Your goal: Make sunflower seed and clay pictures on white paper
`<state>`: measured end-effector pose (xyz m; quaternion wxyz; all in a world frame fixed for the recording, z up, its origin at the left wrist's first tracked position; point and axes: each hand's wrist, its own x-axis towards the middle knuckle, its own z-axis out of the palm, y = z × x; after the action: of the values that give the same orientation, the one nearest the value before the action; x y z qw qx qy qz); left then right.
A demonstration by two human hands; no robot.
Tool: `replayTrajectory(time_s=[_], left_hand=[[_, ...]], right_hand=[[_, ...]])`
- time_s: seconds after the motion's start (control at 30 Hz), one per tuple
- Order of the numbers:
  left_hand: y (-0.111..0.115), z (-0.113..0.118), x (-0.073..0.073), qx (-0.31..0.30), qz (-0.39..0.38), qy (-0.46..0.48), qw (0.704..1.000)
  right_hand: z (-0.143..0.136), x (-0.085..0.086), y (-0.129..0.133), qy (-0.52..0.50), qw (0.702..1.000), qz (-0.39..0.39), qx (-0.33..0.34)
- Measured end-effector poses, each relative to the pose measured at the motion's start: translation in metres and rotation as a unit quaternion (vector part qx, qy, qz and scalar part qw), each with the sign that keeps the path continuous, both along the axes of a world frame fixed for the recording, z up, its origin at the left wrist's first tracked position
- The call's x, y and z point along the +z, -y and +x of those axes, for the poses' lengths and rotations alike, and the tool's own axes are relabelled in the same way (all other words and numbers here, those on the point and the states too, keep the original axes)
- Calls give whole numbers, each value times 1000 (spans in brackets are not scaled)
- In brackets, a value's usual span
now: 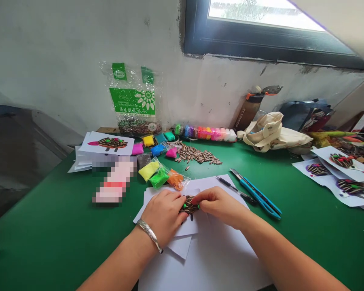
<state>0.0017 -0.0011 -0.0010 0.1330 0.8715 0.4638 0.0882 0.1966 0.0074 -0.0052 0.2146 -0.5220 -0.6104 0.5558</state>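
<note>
A small seed-covered figure [189, 205] with green dots lies on a white card [197, 226] on top of larger white sheets [227, 258]. My left hand [165, 208], with a silver bracelet at the wrist, rests over the card's left side, its fingers spread at the figure's edge. From the right, my right hand [220, 204] has thumb and index finger pinched together at a green dot on the figure; whether anything sits between the fingertips is too small to tell. Above the hands lie an orange clay packet [175, 179] and a green clay packet [159, 178].
A black pen [236, 190] and blue scissors or cutter [257, 194] lie right of my right hand. Behind are loose seeds [197, 154], a seed bag [136, 101], a bottle [247, 111] and a cloth bag [273, 133]. Finished-looking cards stand stacked left [109, 143] and right [346, 161].
</note>
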Motion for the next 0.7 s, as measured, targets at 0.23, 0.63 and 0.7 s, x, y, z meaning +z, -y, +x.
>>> replayTrajectory(time_s=[0.23, 0.63, 0.7], left_hand=[[-1, 0, 1, -2, -8, 11, 1000], [-1, -2, 1, 1, -10, 20, 1000], [-1, -2, 1, 0, -11, 20, 1000]], right_hand=[[1, -1, -2, -2, 1000, -4, 2], [1, -3, -1, 56, 984, 166, 10], [-1, -4, -1, 73, 979, 188, 15]])
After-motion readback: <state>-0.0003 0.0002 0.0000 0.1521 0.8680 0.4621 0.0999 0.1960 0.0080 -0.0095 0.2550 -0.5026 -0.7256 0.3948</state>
